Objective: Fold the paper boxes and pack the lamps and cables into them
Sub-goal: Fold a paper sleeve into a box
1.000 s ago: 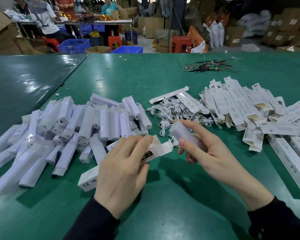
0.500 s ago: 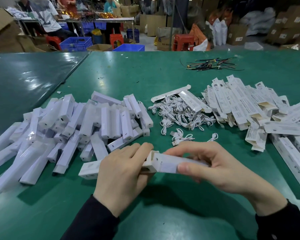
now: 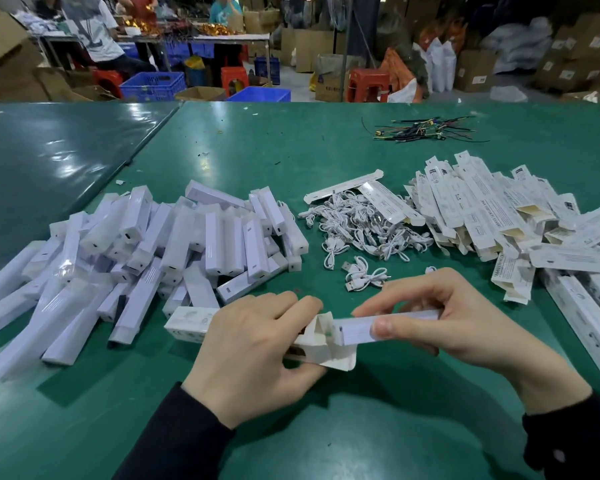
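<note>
My left hand (image 3: pixel 253 355) grips a white paper box (image 3: pixel 191 323) near its open right end, whose flaps (image 3: pixel 329 344) stand out. My right hand (image 3: pixel 440 320) pinches a white bar lamp (image 3: pixel 364 329) wrapped in plastic, its left tip at the box mouth. A heap of wrapped white lamps (image 3: pixel 153 251) lies to the left. White coiled cables (image 3: pixel 357 230) are piled in the middle, with loose ones (image 3: pixel 364 277) just beyond my hands. Flat unfolded boxes (image 3: pixel 492 209) are stacked at the right.
The green table (image 3: pixel 291 150) joins a second green table (image 3: pixel 49 157) at the left. Dark wires (image 3: pixel 426 129) lie at the far right. Long flat boxes (image 3: pixel 589 320) reach the right edge. People, blue crates and red stools stand beyond the table.
My right hand brought the lamp down from above the cables and turned it level. Its tip now meets the open end of the box in my left hand.
</note>
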Demonstrator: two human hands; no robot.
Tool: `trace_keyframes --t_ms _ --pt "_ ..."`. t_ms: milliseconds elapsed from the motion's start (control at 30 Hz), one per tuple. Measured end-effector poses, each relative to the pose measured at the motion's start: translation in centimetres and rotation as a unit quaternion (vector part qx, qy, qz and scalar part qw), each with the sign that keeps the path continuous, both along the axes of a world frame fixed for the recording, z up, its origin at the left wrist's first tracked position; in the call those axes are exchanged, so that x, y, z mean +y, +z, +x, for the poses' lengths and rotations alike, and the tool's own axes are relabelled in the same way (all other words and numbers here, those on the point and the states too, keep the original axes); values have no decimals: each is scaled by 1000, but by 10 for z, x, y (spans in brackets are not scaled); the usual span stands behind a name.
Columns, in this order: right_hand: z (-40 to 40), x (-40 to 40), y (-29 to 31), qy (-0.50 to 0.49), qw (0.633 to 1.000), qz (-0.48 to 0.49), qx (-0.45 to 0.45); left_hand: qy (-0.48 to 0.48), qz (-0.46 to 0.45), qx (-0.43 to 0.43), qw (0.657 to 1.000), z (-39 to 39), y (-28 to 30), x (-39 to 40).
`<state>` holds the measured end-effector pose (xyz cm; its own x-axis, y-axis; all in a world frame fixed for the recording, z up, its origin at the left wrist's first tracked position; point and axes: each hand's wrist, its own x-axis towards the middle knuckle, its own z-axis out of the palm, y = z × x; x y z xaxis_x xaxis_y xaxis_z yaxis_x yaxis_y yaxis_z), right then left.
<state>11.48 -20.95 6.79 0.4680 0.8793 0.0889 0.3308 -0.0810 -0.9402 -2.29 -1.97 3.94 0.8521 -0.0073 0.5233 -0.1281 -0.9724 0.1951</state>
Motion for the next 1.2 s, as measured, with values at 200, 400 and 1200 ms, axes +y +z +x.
trace_keyframes --t_ms 200,400,1200 --pt "0 0 -3 45 998 6 34 12 23 31 999 -2 5 -1" --pt "-2 3 -5 48 998 -4 45 2 28 36 999 -2 4 -1" --pt "3 3 -4 -86 996 13 -22 -63 25 11 998 3 -3 2"
